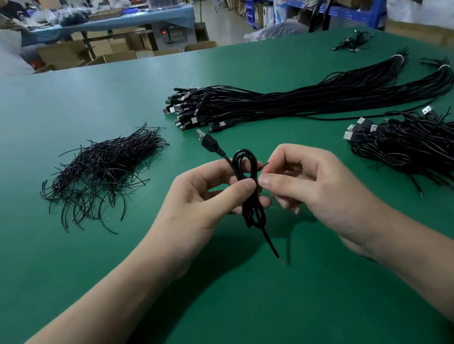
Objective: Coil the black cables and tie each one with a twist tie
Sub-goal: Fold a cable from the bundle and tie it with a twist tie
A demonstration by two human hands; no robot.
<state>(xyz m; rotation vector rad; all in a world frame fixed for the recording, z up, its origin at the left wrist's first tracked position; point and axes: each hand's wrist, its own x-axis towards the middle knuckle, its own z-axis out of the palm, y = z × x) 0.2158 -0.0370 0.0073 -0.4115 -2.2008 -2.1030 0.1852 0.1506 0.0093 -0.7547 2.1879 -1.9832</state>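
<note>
The left hand (209,201) has its grip closed on a coiled cable (252,212), thumb and fingers pinching the coil's waist above the green worktop (30,114). The plug (206,139) sticks out toward 11 o'clock and the bare end hangs toward 6. The right hand (308,182), at 3 o'clock of the coil, pinches a tie (262,166) at that waist. From the coil, loose ties (105,171) lie at 10 o'clock, straight cables (312,94) at 1 o'clock, and a heap (419,145) of coiled ones at 3 o'clock.
</note>
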